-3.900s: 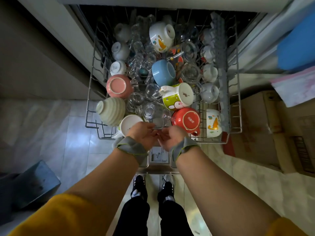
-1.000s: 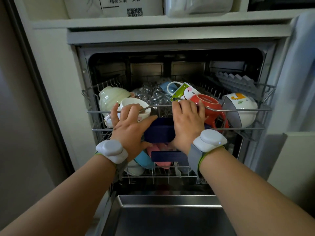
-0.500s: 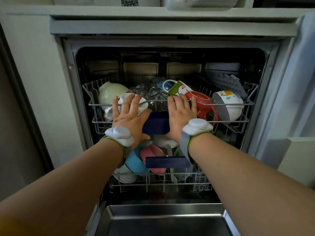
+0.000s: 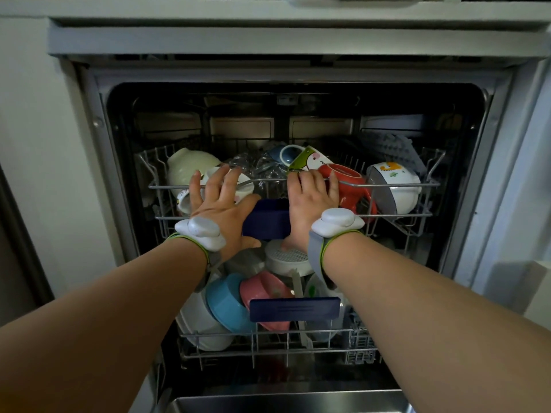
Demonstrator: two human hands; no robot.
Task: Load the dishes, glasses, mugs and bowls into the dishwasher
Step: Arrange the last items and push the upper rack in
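The upper rack (image 4: 396,183) sits inside the dishwasher, full of cups: a cream bowl (image 4: 190,168), a red mug (image 4: 347,186), a green cartoon mug (image 4: 313,159), a white dinosaur bowl (image 4: 396,189) and clear glasses (image 4: 262,169). My left hand (image 4: 222,208) presses flat with straight fingers on the rack's front, left of its dark blue handle (image 4: 267,222). My right hand (image 4: 310,204) presses on the front to the right of the handle, fingers over the top wire. The lower rack (image 4: 268,347) holds a blue bowl (image 4: 226,302), a pink bowl (image 4: 265,290) and white dishes.
The open dishwasher door (image 4: 286,405) lies flat at the bottom edge, below my arms. A white cabinet panel (image 4: 44,144) stands to the left and a light wall panel (image 4: 524,174) to the right. A shelf (image 4: 268,13) runs above the machine.
The upper rack has slid back into the dishwasher under both hands. My view has risen from looking down on the pulled-out rack to facing the machine's front.
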